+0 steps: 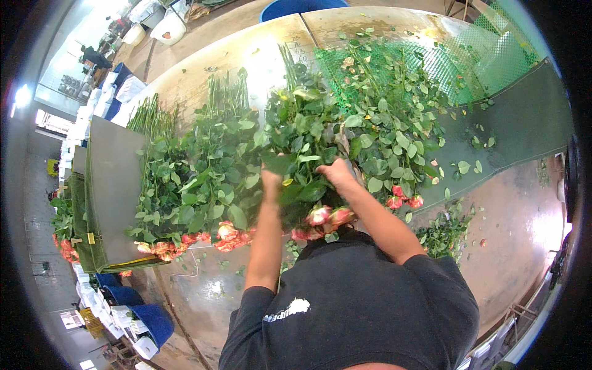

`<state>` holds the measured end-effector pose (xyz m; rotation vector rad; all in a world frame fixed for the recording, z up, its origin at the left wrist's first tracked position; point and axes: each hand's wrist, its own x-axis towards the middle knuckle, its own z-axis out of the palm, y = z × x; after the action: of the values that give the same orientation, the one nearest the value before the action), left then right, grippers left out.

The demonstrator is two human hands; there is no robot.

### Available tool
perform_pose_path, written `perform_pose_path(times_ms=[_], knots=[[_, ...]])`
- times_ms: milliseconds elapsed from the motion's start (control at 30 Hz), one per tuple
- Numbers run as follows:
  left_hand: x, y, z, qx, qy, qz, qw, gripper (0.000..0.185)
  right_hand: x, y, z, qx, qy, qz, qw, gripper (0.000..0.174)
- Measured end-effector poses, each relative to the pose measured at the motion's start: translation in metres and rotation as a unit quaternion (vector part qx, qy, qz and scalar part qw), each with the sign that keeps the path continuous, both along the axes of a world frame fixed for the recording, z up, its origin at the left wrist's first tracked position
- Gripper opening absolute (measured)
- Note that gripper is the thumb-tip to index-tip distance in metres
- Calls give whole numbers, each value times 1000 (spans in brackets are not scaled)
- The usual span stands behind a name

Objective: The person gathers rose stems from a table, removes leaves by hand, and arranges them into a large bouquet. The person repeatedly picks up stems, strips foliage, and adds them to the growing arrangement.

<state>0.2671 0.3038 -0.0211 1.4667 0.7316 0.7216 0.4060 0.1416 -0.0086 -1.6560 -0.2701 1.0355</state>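
Note:
My left hand [272, 175], somewhat blurred, reaches into the foliage at the left side of the middle bunch of roses [303, 120]; leaves hide its fingers. On that bunch's right side, my right hand [336, 172] has its fingers bent in around leafy stems. Red-and-cream rose heads [326, 216] of this bunch hang between my forearms, slightly blurred. To the left lie another bunch of roses [222, 162] and a further rose bunch [159, 180], stems pointing away from me. More leafy rose stems [388, 120] lie right of my hands.
The worktable [259, 51] bears marked numbers near its far side. Green plastic mesh [430, 69] and dark green cloth [513, 115] cover its right part. A grey upright panel [113, 185] stands at left. Blue buckets [150, 319] and fallen leaves [444, 231] are on the floor. A person [95, 58] is far off.

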Motion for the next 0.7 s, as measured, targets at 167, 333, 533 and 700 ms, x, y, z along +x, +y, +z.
perform_pose_path(times_ms=[167, 333, 533, 700], knots=[[-4, 10, 10, -109, 89, 98, 985, 69, 42, -56, 52, 91, 204, -104, 969, 36], [-4, 3, 21, 88, 138, 105, 981, 64, 57, -78, 69, 74, 159, -32, 984, 34], [14, -57, 103, 404, 221, 29, 887, 48, 54, -58, 24, -96, -134, 20, 986, 30], [28, -70, 56, 351, 367, -92, 856, 52, 4, -26, 36, -99, -315, 60, 942, 53]])
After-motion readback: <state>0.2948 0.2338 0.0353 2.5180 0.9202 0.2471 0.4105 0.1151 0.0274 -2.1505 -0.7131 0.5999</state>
